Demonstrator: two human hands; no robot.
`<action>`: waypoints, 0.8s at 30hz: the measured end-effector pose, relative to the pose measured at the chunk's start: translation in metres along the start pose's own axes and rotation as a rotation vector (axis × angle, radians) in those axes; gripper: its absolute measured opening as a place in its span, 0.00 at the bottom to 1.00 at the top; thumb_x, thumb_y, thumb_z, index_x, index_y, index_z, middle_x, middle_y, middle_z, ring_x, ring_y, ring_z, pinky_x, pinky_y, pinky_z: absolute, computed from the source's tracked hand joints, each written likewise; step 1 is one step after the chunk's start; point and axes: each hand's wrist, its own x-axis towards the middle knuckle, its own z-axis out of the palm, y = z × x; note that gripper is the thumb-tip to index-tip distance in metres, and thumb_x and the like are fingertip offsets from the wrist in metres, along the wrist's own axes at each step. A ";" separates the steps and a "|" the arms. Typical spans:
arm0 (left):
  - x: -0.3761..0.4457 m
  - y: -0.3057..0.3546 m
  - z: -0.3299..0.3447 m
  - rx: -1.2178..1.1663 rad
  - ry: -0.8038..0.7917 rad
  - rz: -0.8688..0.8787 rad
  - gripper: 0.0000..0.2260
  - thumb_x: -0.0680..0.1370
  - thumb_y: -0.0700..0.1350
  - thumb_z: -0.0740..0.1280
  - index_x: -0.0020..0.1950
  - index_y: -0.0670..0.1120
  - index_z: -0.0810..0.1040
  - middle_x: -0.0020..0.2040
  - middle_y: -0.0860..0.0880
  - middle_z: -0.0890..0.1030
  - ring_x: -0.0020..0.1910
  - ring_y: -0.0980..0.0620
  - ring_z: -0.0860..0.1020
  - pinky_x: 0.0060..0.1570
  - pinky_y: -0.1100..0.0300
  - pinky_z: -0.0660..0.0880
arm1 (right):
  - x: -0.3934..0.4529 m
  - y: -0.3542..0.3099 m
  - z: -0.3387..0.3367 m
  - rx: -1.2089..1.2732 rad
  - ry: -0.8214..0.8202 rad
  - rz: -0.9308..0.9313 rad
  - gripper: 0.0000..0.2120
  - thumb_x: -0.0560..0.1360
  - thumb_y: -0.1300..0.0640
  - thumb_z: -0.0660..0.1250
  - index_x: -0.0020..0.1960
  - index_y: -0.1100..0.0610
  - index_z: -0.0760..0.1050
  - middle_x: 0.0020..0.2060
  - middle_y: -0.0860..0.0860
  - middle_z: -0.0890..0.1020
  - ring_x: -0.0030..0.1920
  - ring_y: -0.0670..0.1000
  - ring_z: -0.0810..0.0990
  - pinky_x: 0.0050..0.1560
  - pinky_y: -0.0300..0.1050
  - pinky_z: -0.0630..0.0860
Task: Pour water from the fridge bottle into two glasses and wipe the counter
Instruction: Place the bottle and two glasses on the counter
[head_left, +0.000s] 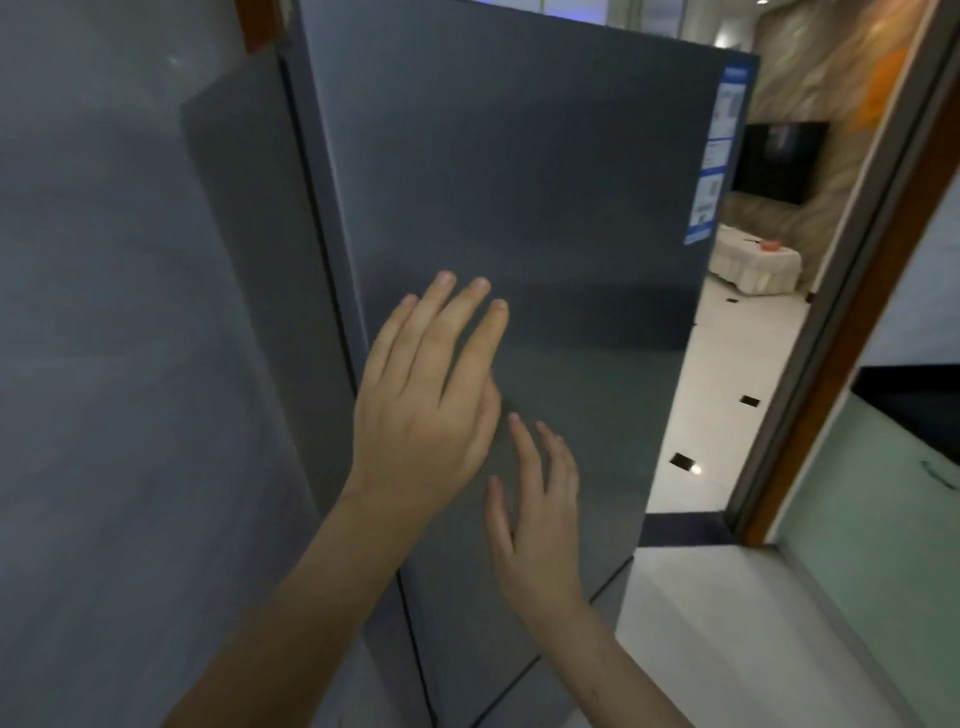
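Both hands flat at the fridge door (519, 208): left hand (421, 410) and right hand (540, 525) with fingers straight, apart, gripping nothing. Bottle not visible, presumably inside. Door is smooth, stiff, no handle seen; likely pull at its edge. Expect bottle heavy, maybe slick; grip mid-body.

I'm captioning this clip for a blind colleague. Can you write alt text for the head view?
Two bare hands reach toward a dark grey fridge door, fingers straight: the left hand higher, near the door's left edge, the right hand lower. Whether they touch it is unclear. To the right, a doorway shows a white tiled floor and a wall-mounted TV.
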 end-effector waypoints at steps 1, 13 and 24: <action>0.001 0.007 0.004 -0.047 -0.023 0.003 0.17 0.75 0.35 0.65 0.63 0.37 0.77 0.63 0.40 0.77 0.66 0.42 0.72 0.67 0.49 0.67 | -0.001 0.006 -0.012 -0.027 0.012 0.002 0.25 0.81 0.48 0.54 0.77 0.42 0.54 0.74 0.53 0.62 0.76 0.55 0.56 0.74 0.57 0.60; -0.039 0.118 0.046 -0.571 -0.369 0.076 0.18 0.77 0.41 0.62 0.65 0.38 0.74 0.61 0.41 0.78 0.62 0.41 0.75 0.63 0.49 0.69 | -0.066 0.050 -0.184 -0.552 0.186 0.217 0.23 0.80 0.48 0.56 0.72 0.54 0.67 0.70 0.51 0.71 0.74 0.56 0.62 0.73 0.54 0.63; -0.127 0.185 0.015 -0.869 -0.808 0.277 0.25 0.79 0.53 0.53 0.74 0.45 0.65 0.72 0.45 0.70 0.72 0.44 0.66 0.70 0.49 0.61 | -0.218 0.021 -0.218 -0.865 0.218 0.662 0.26 0.79 0.42 0.53 0.73 0.53 0.66 0.70 0.52 0.71 0.74 0.59 0.62 0.71 0.56 0.64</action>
